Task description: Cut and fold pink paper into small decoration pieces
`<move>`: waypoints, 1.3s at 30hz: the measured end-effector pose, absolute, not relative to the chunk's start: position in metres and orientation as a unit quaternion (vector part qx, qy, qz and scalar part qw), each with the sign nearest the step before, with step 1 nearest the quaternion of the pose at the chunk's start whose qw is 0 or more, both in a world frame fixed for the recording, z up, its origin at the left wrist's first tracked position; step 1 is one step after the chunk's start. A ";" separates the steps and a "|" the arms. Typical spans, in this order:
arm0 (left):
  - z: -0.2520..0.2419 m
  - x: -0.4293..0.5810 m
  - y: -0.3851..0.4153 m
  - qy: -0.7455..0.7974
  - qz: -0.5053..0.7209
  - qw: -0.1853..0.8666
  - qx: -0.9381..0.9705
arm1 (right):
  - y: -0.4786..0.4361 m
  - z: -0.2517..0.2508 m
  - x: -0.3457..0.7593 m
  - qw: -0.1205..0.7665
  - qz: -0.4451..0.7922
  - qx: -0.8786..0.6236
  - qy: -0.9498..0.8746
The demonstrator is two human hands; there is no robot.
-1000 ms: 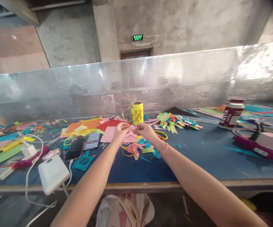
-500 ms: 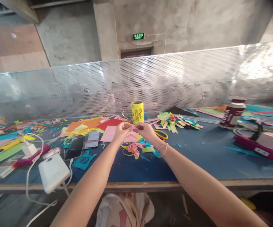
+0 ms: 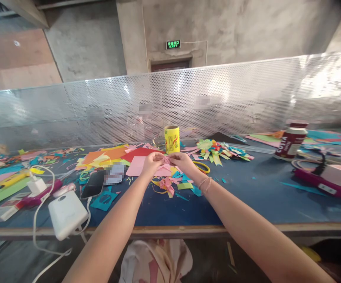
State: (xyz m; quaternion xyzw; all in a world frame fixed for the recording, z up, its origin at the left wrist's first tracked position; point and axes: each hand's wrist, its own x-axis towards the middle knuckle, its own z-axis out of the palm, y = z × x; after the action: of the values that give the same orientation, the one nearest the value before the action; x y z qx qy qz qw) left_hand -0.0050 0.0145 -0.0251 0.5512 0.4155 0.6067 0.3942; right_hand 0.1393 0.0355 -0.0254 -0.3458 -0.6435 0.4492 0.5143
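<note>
My left hand point(image 3: 154, 162) and my right hand point(image 3: 182, 162) meet over the table, fingers pinched together. Between their fingertips is a small piece of folded pink paper point(image 3: 166, 160); its exact shape is partly hidden by the fingers. Under and beside my left hand lies a flat pink sheet point(image 3: 135, 166). Just below the hands sits a cluster of pink paper strips point(image 3: 168, 185) among yellow and blue scraps. A yellow tape roll point(image 3: 172, 139) stands upright behind the fingers. Yellow-handled scissors point(image 3: 203, 167) appear to lie right of my right hand.
Left on the blue table point(image 3: 170, 214) are a phone point(image 3: 93, 184), a white power bank point(image 3: 67, 215) with cables, and coloured sheets. Paper flowers point(image 3: 213, 148) lie behind right; a dark red bottle point(image 3: 291, 141) and purple device point(image 3: 320, 185) stand farther right. A perforated metal screen point(image 3: 99, 106) runs behind.
Hardly anything differs. Both hands stay in place on the pink paper, with only slight finger and wrist shifts.
</note>
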 end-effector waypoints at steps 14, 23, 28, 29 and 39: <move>-0.022 -0.003 0.010 0.405 0.609 0.417 0.540 | 0.039 -0.032 0.138 0.489 0.440 -0.315 -0.684; -0.025 -0.005 0.010 0.405 0.589 0.416 0.562 | 0.036 -0.029 0.139 0.491 0.410 -0.342 -0.688; -0.028 -0.008 0.016 0.424 0.600 0.333 0.591 | 0.036 -0.029 0.138 0.506 0.374 -0.338 -0.700; -0.028 -0.009 0.016 0.438 0.603 0.291 0.600 | 0.036 -0.029 0.137 0.511 0.369 -0.332 -0.702; -0.025 -0.006 0.011 0.457 0.594 0.219 0.624 | 0.033 -0.029 0.135 0.506 0.356 -0.343 -0.707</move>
State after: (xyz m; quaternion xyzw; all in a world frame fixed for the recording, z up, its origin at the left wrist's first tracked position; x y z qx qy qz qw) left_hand -0.0060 0.0112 -0.0247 0.6243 0.4573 0.5942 0.2193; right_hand 0.1349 0.0326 -0.0288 -0.3435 -0.7068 0.3562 0.5056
